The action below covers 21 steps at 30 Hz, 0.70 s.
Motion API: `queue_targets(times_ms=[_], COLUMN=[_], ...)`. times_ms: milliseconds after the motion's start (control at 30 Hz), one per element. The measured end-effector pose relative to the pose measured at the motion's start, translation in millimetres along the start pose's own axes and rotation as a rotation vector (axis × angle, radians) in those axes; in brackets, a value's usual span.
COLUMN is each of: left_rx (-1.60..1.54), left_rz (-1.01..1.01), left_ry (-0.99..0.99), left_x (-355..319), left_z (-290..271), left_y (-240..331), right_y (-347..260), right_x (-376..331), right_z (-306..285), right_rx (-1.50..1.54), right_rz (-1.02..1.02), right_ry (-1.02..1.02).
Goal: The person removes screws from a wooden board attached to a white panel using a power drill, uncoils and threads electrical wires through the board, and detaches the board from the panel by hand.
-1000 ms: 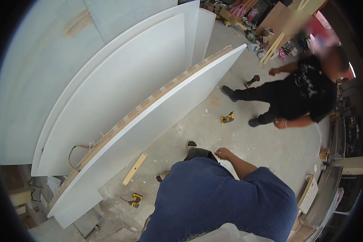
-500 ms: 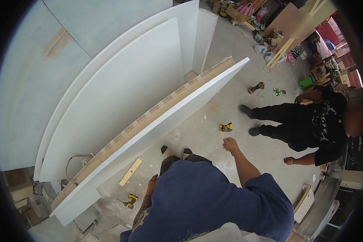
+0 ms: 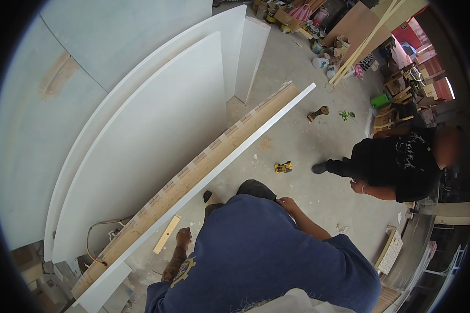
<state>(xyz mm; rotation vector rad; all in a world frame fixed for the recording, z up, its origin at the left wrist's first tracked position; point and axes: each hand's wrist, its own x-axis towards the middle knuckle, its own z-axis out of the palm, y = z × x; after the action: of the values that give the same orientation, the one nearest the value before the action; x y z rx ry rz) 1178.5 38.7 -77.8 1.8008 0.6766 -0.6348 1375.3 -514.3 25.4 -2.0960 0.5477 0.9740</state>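
My left hand (image 3: 183, 238) hangs just right of a short wooden strip (image 3: 167, 234) on the floor, apart from it. Its fingers are curled in, with nothing visible in them. My right hand (image 3: 285, 204) is against my raised, dark-trousered leg (image 3: 257, 191). Its fingers are partly hidden there, so their grip is unclear. Ahead on the floor stands a yellow-and-black cordless power tool (image 3: 283, 167). To the left, a long white panel (image 3: 214, 169) with a bare wooden frame edge (image 3: 193, 181) stands on its side, touched by neither hand.
Curved white panels (image 3: 156, 130) stand behind it at the left. A co-worker in black (image 3: 397, 161) is on the right. Farther off lie a drill (image 3: 318, 113), green leaves (image 3: 347, 115) and buckets (image 3: 320, 62). A board (image 3: 390, 250) leans at the lower right.
My right hand has come back from its outstretched position to my leg, which is now raised. My left hand has moved away from my thigh toward the wooden strip. The co-worker's stance has shifted.
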Motion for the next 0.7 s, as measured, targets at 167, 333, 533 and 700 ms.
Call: queue_targets(times_ms=[167,333,533,700], left_rx=[-0.155,-0.254,-0.042,0.484], left_rz=[-0.124,-0.257,-0.264,0.283], left_ry=[0.01,0.097,0.107,-0.035], left_x=[14,17,46,47], left_z=[1,32,90,155], left_y=[39,141,151,219], right_y=[3,-41,-216,-319], right_x=[40,144,222,244], right_z=[-37,-144,-287,-318], right_rx=[0.212,0.89,1.021,0.807], right_rz=[0.124,-0.114,-0.445,-0.674], right_ry=[0.099,0.445,0.166,-0.138])
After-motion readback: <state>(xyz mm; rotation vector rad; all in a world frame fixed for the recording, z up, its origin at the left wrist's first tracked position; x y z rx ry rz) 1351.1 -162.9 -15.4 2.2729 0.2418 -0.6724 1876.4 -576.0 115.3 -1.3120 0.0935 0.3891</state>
